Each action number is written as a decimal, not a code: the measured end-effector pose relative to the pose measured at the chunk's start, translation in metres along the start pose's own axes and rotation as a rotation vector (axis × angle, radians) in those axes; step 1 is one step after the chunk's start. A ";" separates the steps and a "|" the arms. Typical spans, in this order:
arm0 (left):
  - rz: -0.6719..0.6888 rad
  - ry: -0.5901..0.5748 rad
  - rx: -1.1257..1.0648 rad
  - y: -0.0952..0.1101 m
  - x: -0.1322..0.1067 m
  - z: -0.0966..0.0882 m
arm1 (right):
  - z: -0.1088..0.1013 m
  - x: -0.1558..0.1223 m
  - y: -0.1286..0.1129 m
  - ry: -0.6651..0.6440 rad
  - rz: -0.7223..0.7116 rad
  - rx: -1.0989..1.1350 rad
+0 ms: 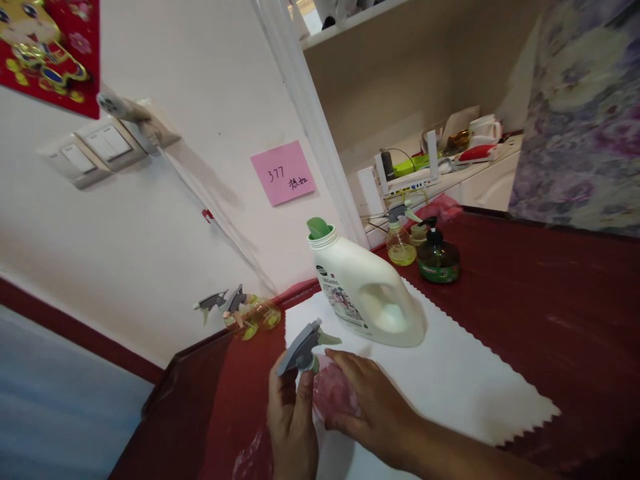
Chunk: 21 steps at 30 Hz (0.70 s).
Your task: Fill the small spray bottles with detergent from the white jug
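Note:
Between my two hands is a small spray bottle with a pinkish, see-through body [335, 392] and a grey trigger head [301, 350]. My left hand [294, 413] is closed around the neck, just under the trigger head. Wrapped about the bottle's body is my right hand [370, 400], thumb below and fingers above. Just beyond my hands a large cream detergent jug [365, 287] stands on a white sheet with a zigzag edge [460, 380]. The jug's mouth is uncapped, with a green pour spout [319, 228] inside it.
Clear spray bottles [253, 317] stand by the wall at left. A yellowish spray bottle [401, 243] and a dark pump bottle [438, 257] stand at the back right on the red table [575, 293]. Behind is a shelf with a white router [411, 180]. A pink note [283, 173] hangs on the wall.

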<state>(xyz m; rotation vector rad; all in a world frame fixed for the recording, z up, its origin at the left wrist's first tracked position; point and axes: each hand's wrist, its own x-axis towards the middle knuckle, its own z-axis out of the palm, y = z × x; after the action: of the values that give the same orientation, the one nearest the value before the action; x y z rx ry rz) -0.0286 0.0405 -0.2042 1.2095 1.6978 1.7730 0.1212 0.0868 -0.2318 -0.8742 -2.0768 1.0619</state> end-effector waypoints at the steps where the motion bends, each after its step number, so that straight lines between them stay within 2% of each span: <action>1: -0.028 0.017 0.001 -0.001 -0.001 0.000 | 0.000 0.000 0.000 0.010 -0.004 -0.002; 4: -0.069 -0.003 -0.031 0.002 -0.002 0.002 | 0.000 0.001 -0.001 0.030 -0.038 0.006; 7: -0.031 -0.065 -0.089 0.009 0.000 0.007 | 0.000 0.002 0.000 0.059 -0.085 0.028; 11: 0.017 -0.045 -0.021 0.013 0.006 0.010 | 0.001 0.002 0.003 0.069 -0.073 0.029; 14: 0.028 -0.018 -0.007 0.009 0.006 0.008 | 0.002 0.002 0.003 0.041 -0.041 0.011; 17: 0.003 0.044 -0.100 0.002 0.002 0.005 | 0.003 0.001 0.003 0.023 -0.015 0.005; 21: -0.075 -0.002 -0.055 -0.003 -0.005 0.000 | 0.002 0.000 0.003 0.028 -0.033 0.000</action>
<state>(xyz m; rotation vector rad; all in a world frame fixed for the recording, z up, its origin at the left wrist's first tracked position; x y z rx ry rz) -0.0267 0.0370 -0.2088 1.1091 1.6598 1.7613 0.1201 0.0874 -0.2356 -0.8472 -2.0611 1.0275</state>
